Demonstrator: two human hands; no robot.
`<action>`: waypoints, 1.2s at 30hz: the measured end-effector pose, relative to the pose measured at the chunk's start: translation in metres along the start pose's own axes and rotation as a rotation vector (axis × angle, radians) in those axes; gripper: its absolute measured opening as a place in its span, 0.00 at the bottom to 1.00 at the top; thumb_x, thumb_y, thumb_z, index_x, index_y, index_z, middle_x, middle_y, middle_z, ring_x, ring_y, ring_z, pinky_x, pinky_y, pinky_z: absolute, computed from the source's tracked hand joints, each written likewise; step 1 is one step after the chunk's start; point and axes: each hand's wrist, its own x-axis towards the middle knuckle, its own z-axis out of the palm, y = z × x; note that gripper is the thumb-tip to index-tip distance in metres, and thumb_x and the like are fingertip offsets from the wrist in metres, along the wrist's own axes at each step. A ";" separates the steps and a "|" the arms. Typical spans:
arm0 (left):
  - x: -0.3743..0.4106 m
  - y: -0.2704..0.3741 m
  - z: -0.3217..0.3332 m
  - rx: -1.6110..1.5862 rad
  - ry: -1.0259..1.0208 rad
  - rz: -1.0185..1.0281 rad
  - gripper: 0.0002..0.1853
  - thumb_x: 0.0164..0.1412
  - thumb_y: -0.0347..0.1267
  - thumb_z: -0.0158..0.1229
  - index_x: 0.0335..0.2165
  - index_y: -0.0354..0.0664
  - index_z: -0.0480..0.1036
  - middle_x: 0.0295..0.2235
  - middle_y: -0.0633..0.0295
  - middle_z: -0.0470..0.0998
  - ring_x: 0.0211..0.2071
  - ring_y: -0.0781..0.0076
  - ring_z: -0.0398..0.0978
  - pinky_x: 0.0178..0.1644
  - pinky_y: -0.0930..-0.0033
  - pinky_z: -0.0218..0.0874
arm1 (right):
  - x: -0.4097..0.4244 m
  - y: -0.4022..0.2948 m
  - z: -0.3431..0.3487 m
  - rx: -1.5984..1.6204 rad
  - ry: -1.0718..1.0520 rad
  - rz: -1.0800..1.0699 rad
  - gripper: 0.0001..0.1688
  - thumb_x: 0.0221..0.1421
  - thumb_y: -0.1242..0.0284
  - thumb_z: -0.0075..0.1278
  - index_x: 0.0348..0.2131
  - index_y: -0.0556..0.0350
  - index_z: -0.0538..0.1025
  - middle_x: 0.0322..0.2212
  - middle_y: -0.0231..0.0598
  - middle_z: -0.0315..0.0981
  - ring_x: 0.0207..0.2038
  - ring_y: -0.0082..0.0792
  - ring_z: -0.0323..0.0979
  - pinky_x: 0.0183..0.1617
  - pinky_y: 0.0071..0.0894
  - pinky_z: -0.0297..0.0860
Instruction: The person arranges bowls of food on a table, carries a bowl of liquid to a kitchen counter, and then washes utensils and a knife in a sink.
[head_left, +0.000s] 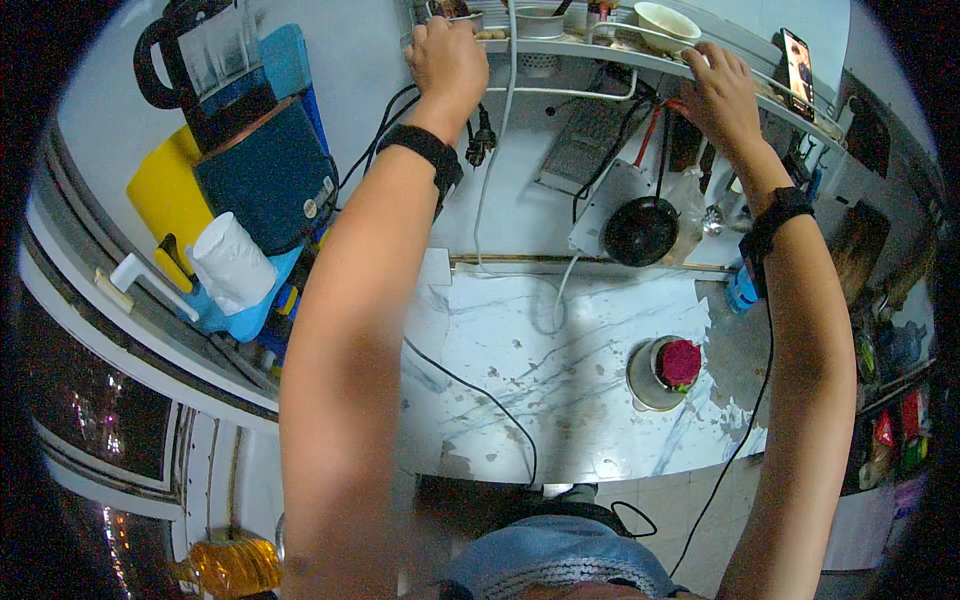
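Both my arms reach up to a wall shelf with a white metal rail. My left hand is at the shelf's left end, back of the hand towards me, beside a small metal container; its fingertips are hidden. At the right, my right hand has bent fingers at the shelf's front edge, close to a pale bowl. What its fingers touch is hard to make out. A metal pot stands between the hands. Lower down, a metal cup with a dark red item stands on the marble-patterned counter.
A lit phone leans at the shelf's right end. Below the shelf hang a grater and a small black pan. A grey cable crosses the shelf. A tissue roll and a blender-like jug are left.
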 end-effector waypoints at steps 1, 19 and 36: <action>0.005 -0.001 0.000 0.019 -0.036 -0.022 0.09 0.46 0.33 0.54 0.29 0.43 0.74 0.33 0.55 0.69 0.38 0.53 0.63 0.42 0.55 0.53 | 0.004 -0.002 0.003 -0.011 0.025 -0.027 0.22 0.39 0.71 0.49 0.38 0.51 0.65 0.38 0.38 0.62 0.43 0.41 0.61 0.46 0.39 0.57; 0.032 -0.016 0.032 -0.161 -0.189 -0.235 0.09 0.43 0.32 0.55 0.28 0.50 0.75 0.31 0.55 0.73 0.36 0.52 0.67 0.42 0.60 0.58 | 0.162 -0.126 0.058 0.214 -0.364 -0.024 0.12 0.46 0.74 0.44 0.34 0.52 0.72 0.31 0.37 0.70 0.31 0.38 0.70 0.35 0.36 0.67; -0.005 -0.017 0.021 -1.197 0.067 -0.371 0.13 0.50 0.31 0.53 0.38 0.43 0.69 0.31 0.60 0.74 0.30 0.67 0.71 0.37 0.72 0.61 | 0.119 -0.135 0.066 1.243 -0.232 0.323 0.23 0.40 0.58 0.52 0.33 0.57 0.73 0.26 0.45 0.73 0.28 0.45 0.71 0.31 0.41 0.66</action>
